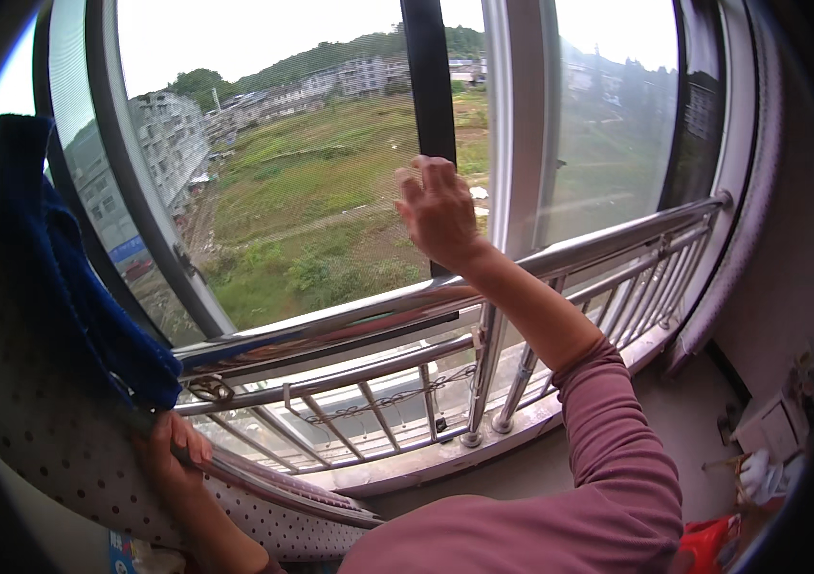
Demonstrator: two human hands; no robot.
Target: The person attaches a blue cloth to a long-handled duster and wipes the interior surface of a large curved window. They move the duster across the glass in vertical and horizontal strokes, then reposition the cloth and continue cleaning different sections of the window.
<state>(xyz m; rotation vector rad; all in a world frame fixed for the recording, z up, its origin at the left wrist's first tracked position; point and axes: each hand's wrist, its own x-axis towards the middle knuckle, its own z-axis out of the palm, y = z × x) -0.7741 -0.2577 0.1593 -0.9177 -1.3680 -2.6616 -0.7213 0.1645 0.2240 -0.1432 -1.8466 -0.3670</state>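
My left hand (174,448) is closed around a dark rod-like part just below a blue fabric pad (102,308), which stands up against the window side at the left. The pad looks like a mop or window-wiper head; how it joins the rod is hidden. My right hand (443,208) is raised beyond the steel handrail (349,319), fingers curled, at the black upright edge (430,86) of a sliding window screen (306,179). Whether the fingertips grip that edge cannot be told. No object shows in this hand.
Steel balusters (378,416) rise from the window sill (407,466) under the handrail. A polka-dot padded surface (98,466) curves along the lower left. At the lower right stand a white box (773,427) and a red plastic item (708,542). Outside lies a grassy field.
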